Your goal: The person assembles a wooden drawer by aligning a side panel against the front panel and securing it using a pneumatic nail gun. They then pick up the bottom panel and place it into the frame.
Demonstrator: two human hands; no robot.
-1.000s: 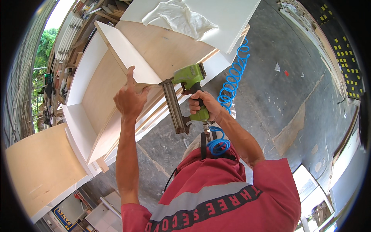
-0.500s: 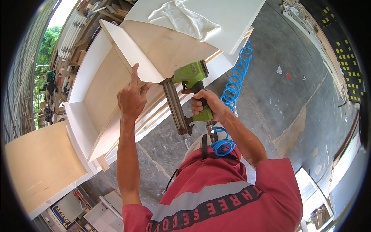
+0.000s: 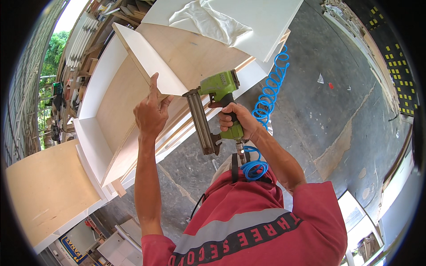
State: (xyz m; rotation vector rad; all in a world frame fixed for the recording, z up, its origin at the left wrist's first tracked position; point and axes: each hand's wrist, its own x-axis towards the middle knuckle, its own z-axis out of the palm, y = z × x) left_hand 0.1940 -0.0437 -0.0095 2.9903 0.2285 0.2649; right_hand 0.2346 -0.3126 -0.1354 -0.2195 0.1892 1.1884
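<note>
- My right fingers (image 3: 225, 117) clamp the green nail gun (image 3: 219, 84), its nose at the near end of the white panel (image 3: 153, 62).
- My left fingers (image 3: 154, 84), index and thumb apart, rest against that panel.
- Plywood (image 3: 199, 53) flanks the panel; grey floor (image 3: 306, 106) lies right of it.

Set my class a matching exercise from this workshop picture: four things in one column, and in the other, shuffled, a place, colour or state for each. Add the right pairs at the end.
Column one
1. Nail gun
2. Coiled hose
3. Cloth
4. Left hand

Column two
A. Crumpled on top of a flat white panel
B. At the edge of the white-faced board
C. Bright blue
D. Gripped by the right hand

Right pairs
1-D, 2-C, 3-A, 4-B
</note>
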